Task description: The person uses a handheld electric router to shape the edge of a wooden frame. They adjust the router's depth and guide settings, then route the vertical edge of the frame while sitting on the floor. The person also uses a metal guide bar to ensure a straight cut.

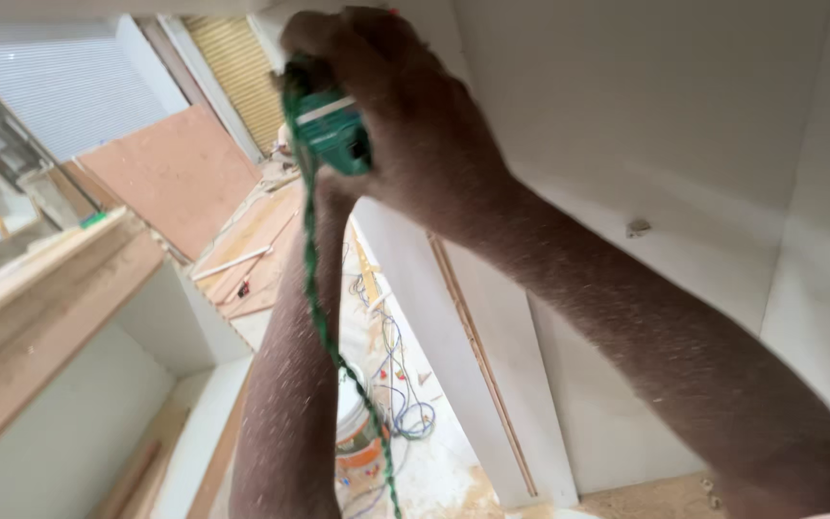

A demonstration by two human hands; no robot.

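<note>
Right hand [405,106]: closed around green tool [333,135], raised against white panel [626,115]. Green cord [324,317] hangs below. Left hand: hidden behind tool, grip indeterminable.

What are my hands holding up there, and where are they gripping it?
Both hands wrap the body of a green power tool, its green cord hanging down. Which hand grips which part cannot be told.

Left hand: hidden behind the right hand [396,106] and the green power tool [330,130]; only its forearm shows. Tool: mostly covered by fingers, working end out of sight, kind unclear. Green cord [324,317]: runs off the bottom edge. White bucket [355,437]: half masked by the forearm. Small fitting on the white panel [638,228]: too small to tell. Floor litter: blurred
</note>
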